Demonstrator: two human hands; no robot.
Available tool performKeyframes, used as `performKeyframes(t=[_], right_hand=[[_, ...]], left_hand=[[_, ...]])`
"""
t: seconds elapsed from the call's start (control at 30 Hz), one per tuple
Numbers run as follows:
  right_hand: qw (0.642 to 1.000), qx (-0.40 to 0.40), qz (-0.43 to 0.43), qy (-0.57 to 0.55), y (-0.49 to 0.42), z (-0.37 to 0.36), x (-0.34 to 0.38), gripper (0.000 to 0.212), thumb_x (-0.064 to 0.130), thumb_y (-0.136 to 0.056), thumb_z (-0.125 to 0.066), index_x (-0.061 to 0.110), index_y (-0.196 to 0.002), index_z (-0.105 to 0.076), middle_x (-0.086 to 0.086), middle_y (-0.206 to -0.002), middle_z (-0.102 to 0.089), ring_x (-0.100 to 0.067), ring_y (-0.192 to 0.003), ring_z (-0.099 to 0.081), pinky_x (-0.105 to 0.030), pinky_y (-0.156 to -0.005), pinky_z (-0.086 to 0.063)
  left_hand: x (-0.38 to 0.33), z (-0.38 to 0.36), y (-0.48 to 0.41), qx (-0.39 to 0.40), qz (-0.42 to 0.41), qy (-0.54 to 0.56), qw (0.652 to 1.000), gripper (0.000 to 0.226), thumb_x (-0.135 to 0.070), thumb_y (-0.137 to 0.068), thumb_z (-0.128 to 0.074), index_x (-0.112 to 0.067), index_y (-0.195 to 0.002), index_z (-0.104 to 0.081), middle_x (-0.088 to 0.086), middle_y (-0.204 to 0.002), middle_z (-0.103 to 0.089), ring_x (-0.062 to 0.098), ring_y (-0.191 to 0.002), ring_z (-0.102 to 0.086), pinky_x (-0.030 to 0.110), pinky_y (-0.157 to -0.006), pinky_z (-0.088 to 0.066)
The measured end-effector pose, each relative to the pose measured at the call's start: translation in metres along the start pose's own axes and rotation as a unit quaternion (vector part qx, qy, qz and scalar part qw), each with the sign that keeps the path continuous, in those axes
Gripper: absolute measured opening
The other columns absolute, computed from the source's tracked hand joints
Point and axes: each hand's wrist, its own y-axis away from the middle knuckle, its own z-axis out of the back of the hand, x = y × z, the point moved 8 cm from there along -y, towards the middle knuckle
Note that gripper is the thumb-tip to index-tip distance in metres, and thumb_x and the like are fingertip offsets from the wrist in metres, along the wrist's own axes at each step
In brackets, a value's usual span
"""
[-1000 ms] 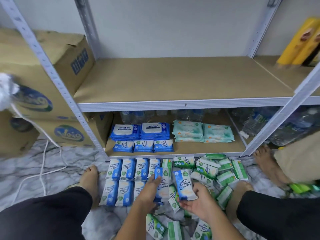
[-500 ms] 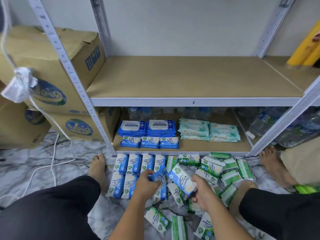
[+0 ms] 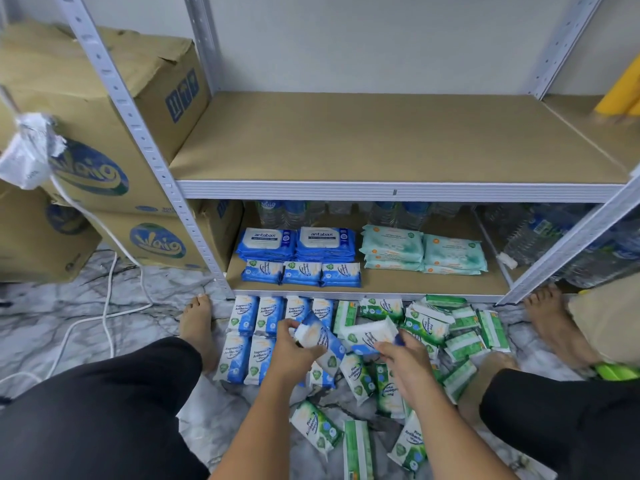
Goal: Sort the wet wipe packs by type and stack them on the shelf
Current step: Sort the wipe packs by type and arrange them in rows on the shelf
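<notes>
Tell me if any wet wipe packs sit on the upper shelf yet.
No, the upper shelf carries no packs; the stacked packs all lie on the lower shelf.

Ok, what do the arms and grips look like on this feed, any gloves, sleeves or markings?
Both are bare. The left grip and the right grip are ungloved hands, with no ring, watch or wristband that shows. The forearms carry no sleeve down to the bottom edge of the view, and no cable or marking. The legs are in black trousers.
</notes>
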Motion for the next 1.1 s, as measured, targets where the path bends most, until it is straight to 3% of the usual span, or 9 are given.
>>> performKeyframes(t=[0.1, 0.2, 0.27, 0.33, 0.53, 0.67, 0.83, 0.97, 1.1], right_hand=[[0.999, -0.025, 0.030, 0.037, -0.005, 0.003, 0.004, 0.031, -0.001, -0.083, -0.077, 0.014, -0.109, -0.068, -0.001, -0.101, -0.073, -0.025, -0.098, -0.069, -0.046, -0.097, -0.053], [0.998, -0.043, 0.040, 0.030, -0.003, -0.001, 0.009, 0.047, 0.004, -0.089, -0.074, 0.024, -0.126, -0.052, -0.004, -0.105, -0.071, -0.025, -0.098, -0.068, -0.049, -0.091, -0.055], [0.996, -0.051, 0.052, 0.050, -0.003, -0.006, 0.010, 0.042, 0.010, -0.095, -0.068, 0.030, -0.125, -0.047, -0.005, -0.103, -0.068, -0.019, -0.092, -0.065, -0.042, -0.083, -0.051], [0.992, -0.044, 0.072, 0.088, -0.006, -0.015, 0.005, 0.031, 0.015, -0.099, -0.064, 0.028, -0.124, -0.051, -0.004, -0.102, -0.066, -0.012, -0.085, -0.063, -0.032, -0.069, -0.049], [0.987, 0.000, 0.030, 0.155, -0.032, -0.044, -0.030, 0.032, 0.006, -0.098, -0.061, 0.031, -0.116, -0.054, -0.007, -0.103, -0.070, -0.018, -0.080, -0.069, -0.027, -0.054, -0.052], [0.974, 0.016, 0.015, 0.227, -0.053, -0.060, -0.056, 0.034, 0.012, -0.096, -0.062, 0.037, -0.106, -0.041, -0.006, -0.101, -0.068, -0.026, -0.083, -0.071, -0.043, -0.068, -0.059], [0.949, 0.040, 0.017, 0.312, -0.089, -0.082, -0.080, 0.028, 0.015, -0.095, -0.066, 0.036, -0.099, -0.048, 0.000, -0.094, -0.068, -0.020, -0.078, -0.068, -0.036, -0.065, -0.054], [0.933, 0.051, 0.008, 0.355, -0.119, -0.097, -0.105, 0.026, 0.014, -0.096, -0.065, 0.033, -0.105, -0.051, -0.004, -0.092, -0.064, -0.017, -0.067, -0.061, -0.026, -0.050, -0.045], [0.929, 0.058, -0.005, 0.366, -0.138, -0.110, -0.124, 0.027, 0.013, -0.098, -0.063, 0.034, -0.111, -0.051, -0.001, -0.083, -0.059, -0.019, -0.063, -0.057, -0.027, -0.050, -0.042]], left_hand=[[-0.004, 0.010, -0.003, -0.022, -0.027, 0.008, 0.999, 0.052, -0.027, -0.087, -0.078, -0.030, -0.121, -0.039, 0.014, -0.094, -0.061, 0.018, -0.062, -0.055, 0.036, -0.063, -0.048], [-0.005, 0.011, -0.010, -0.019, -0.051, -0.027, 0.998, 0.043, -0.026, -0.098, -0.065, -0.036, -0.134, -0.044, 0.007, -0.095, -0.059, 0.006, -0.056, -0.052, 0.028, -0.056, -0.045], [-0.005, 0.012, -0.017, -0.012, -0.069, -0.050, 0.996, 0.046, -0.019, -0.102, -0.057, -0.036, -0.143, -0.044, 0.003, -0.074, -0.054, 0.005, -0.042, -0.036, 0.022, -0.045, -0.038], [-0.002, 0.016, -0.025, -0.012, -0.071, -0.084, 0.994, 0.051, -0.014, -0.104, -0.053, -0.037, -0.148, -0.042, 0.000, -0.064, -0.046, 0.010, -0.045, -0.033, 0.021, -0.043, -0.034], [0.027, 0.030, -0.059, -0.014, -0.024, -0.173, 0.984, 0.038, -0.013, -0.102, -0.056, -0.034, -0.134, -0.051, 0.006, -0.078, -0.059, 0.013, -0.046, -0.040, 0.027, -0.043, -0.038], [0.048, 0.038, -0.086, -0.035, 0.004, -0.228, 0.973, 0.037, -0.009, -0.101, -0.052, -0.035, -0.127, -0.050, 0.008, -0.080, -0.063, 0.019, -0.050, -0.046, 0.031, -0.046, -0.039], [0.074, 0.033, -0.120, -0.029, 0.033, -0.274, 0.961, 0.047, -0.005, -0.098, -0.049, -0.040, -0.129, -0.047, 0.006, -0.090, -0.065, 0.021, -0.058, -0.050, 0.031, -0.050, -0.041], [0.096, 0.030, -0.137, -0.038, 0.057, -0.281, 0.957, 0.047, -0.002, -0.096, -0.043, -0.037, -0.127, -0.045, 0.006, -0.079, -0.062, 0.023, -0.059, -0.054, 0.032, -0.051, -0.040], [0.109, 0.024, -0.146, -0.042, 0.074, -0.304, 0.949, 0.049, 0.000, -0.096, -0.042, -0.036, -0.129, -0.044, 0.003, -0.079, -0.062, 0.021, -0.062, -0.058, 0.033, -0.050, -0.040]])
